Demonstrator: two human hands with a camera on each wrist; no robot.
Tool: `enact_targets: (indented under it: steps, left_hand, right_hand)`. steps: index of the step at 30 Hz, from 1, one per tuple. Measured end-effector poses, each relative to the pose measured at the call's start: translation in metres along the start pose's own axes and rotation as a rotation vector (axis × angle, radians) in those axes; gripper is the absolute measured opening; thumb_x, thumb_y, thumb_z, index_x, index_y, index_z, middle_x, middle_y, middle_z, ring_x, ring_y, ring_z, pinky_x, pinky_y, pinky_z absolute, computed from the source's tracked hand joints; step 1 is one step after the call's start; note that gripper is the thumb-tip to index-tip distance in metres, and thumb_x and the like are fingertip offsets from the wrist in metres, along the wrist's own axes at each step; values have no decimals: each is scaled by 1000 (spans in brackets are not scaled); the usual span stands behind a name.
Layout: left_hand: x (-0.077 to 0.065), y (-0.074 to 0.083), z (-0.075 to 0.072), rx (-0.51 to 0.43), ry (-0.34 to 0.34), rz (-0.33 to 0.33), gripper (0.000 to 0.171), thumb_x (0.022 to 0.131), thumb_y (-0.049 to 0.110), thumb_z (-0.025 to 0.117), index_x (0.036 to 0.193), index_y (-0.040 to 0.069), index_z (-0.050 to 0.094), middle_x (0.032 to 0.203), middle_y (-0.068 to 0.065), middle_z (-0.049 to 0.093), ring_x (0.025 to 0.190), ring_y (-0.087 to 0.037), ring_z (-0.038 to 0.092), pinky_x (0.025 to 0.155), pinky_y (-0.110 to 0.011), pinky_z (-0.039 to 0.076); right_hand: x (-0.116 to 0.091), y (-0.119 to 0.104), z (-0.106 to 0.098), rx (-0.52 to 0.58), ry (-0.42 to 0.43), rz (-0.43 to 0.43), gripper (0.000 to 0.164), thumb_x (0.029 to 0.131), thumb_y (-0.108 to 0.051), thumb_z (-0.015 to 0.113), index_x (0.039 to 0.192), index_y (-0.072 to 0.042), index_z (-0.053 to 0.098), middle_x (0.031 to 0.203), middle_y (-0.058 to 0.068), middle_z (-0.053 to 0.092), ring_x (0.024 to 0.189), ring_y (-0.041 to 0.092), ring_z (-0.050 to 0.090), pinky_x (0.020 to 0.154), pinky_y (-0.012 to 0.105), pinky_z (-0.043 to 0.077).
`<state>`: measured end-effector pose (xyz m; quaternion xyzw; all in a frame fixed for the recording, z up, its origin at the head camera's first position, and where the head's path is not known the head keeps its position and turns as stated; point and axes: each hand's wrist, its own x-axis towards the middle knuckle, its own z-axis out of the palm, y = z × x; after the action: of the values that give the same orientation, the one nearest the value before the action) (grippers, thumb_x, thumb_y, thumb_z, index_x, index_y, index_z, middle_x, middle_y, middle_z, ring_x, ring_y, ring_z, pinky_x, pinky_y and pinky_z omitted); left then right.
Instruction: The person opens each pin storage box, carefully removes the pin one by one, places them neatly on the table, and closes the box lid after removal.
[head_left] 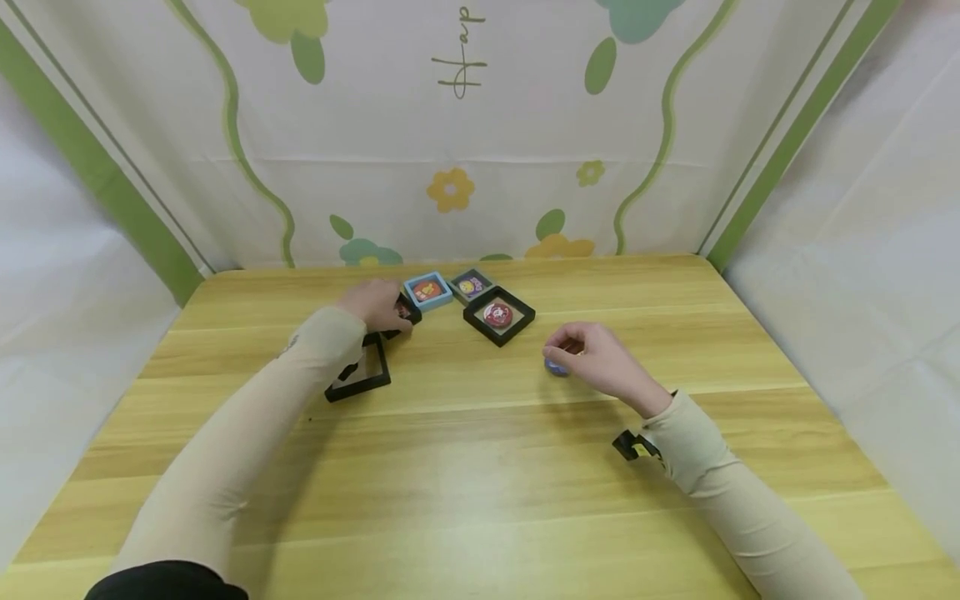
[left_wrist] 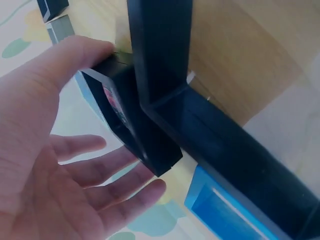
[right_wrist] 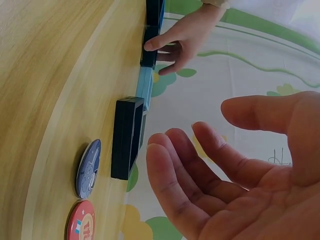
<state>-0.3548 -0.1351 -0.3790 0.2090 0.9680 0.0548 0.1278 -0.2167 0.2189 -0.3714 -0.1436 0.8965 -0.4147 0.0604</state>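
My left hand (head_left: 378,305) grips a small black display frame (left_wrist: 130,110), the thumb on one edge and the fingers at the opposite one. A pinkish badge shows inside it. Against it, in the left wrist view, stands another black frame (left_wrist: 165,55), which lies nearer me in the head view. Loosely curled, my right hand (head_left: 597,360) hovers over a round blue badge (right_wrist: 88,169) and holds nothing. Beside that lies a red badge (right_wrist: 81,221), covered by the hand in the head view.
Right of my left hand are a light blue frame (head_left: 428,291), a grey-green frame (head_left: 472,285) and a black frame (head_left: 499,315), each with a round badge. A deeper blue frame (left_wrist: 225,207) shows in the left wrist view. A patterned cloth (head_left: 480,125) hangs behind the wooden table (head_left: 480,483).
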Motion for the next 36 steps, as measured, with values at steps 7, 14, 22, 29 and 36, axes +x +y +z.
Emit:
enact_targets:
  steps: [7,14,22,29,36]
  left_hand:
    - [-8,3,-8,-21,34,3,81,89,46,69,144,-4,37,115,-19,60,93,-30,61,79,-47,50]
    - [-19,4,-17,-52,52,-8,87,91,45,66,151,-3,26,118,-22,59,90,-30,61,79,-47,49]
    - [-37,17,-26,-162,125,-10,94,91,54,64,153,-1,21,94,-16,65,75,-27,63,77,-46,49]
    - [-53,42,-21,-286,215,49,90,89,53,66,152,0,28,102,-13,59,77,-23,59,64,-35,50]
    - [-66,73,-16,-405,265,107,81,90,53,66,147,3,37,109,-15,62,86,-24,63,69,-37,53]
  right_hand:
    - [-1,1,2,20,-8,-7,22,97,-21,63,105,-1,70,98,12,67,88,27,60,75,39,49]
    - [-2,2,4,5,-3,-5,22,97,-21,63,104,-2,70,95,6,67,85,22,59,74,38,48]
    - [-2,2,4,15,-1,-12,22,98,-22,63,104,-2,70,94,5,66,85,23,60,73,39,48]
    - [-2,0,5,32,-4,-15,20,98,-22,63,103,-4,70,93,9,67,83,25,61,71,39,48]
    - [-3,-2,7,62,0,-39,15,97,-20,64,100,-6,69,91,12,67,81,32,63,69,38,50]
